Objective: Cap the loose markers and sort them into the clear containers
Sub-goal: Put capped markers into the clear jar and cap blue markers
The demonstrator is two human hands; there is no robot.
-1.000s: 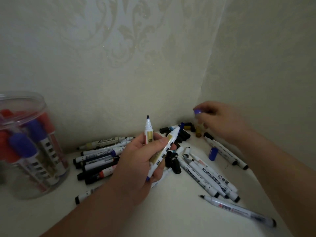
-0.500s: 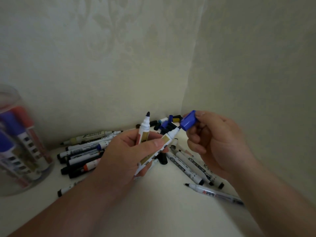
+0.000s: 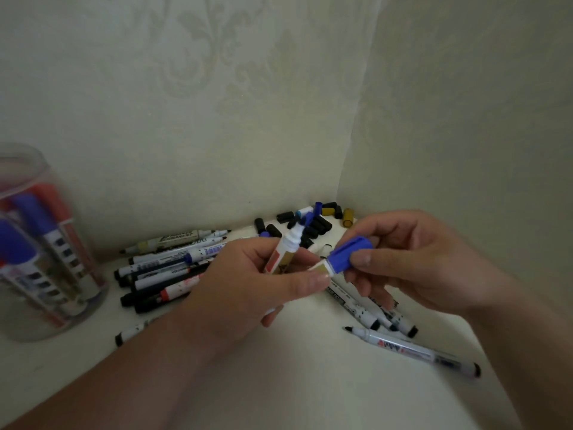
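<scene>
- The blue cap (image 3: 350, 254) sits over the tip of a white marker (image 3: 322, 270), in mid-air above the pile. The right hand (image 3: 424, 262) pinches it between thumb and forefinger; I cannot tell whether it has clicked home.
- The left hand (image 3: 245, 293) curls round that marker and a second marker (image 3: 283, 254), which is uncapped with its tip upward.
- Capping is the step in hand. Next, a firm push along the barrel, then a cap from the loose caps (image 3: 313, 226) in the corner.
- Both likely belong in the clear container (image 3: 31, 327), far left.
- Readable: "PERMANENT" on a rear marker (image 3: 176, 238); red letters, perhaps "APP", on the front marker (image 3: 412, 349).
</scene>
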